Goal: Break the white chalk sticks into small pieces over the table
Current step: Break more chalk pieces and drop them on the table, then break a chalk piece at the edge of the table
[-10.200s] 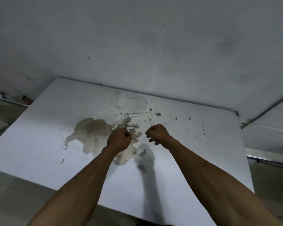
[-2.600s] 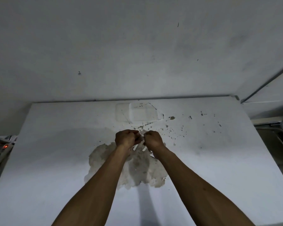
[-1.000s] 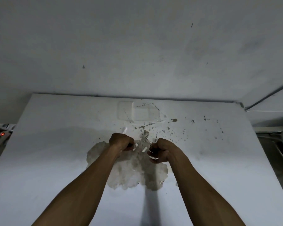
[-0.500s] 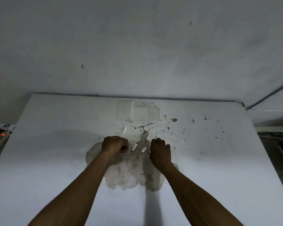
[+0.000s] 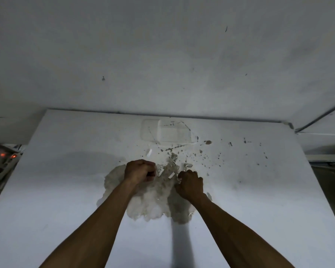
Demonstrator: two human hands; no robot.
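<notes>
- At the left edge of the frame, beside the bench (image 5: pixel 66 190), a device with small red lights (image 5: pixel 7 156) sits outside my work; I leave it alone.
- My left hand (image 5: pixel 138 171) sits just left of centre, curled into a fist over the brownish patch (image 5: pixel 143 202) on the bench. Its fingers are pressed together around something, most likely a chalk stub, but the fist hides it, so I cannot tell what it grips. I judge I keep it low so that whatever snaps off drops straight onto the bench.
- Between my hands, the chalk pieces (image 5: pixel 170 175) lie scattered on the patch, short white bits, with one more piece (image 5: pixel 149 152) lying further up toward the middle of the frame.
- My right hand (image 5: pixel 190 183) is just right of centre, knuckles up, fingers curled down to the surface among the fragments, seemingly pinching a small white bit at its upper edge; whether they have closed on it I cannot tell.
- Compared with half a second ago, my right hand is bunched tighter and sits a little lower and further right in the frame, while my left fist has barely moved.
- Up and to the right, dark specks (image 5: pixel 230 151) pepper the bench below a clear plastic sheet (image 5: pixel 166 132).
</notes>
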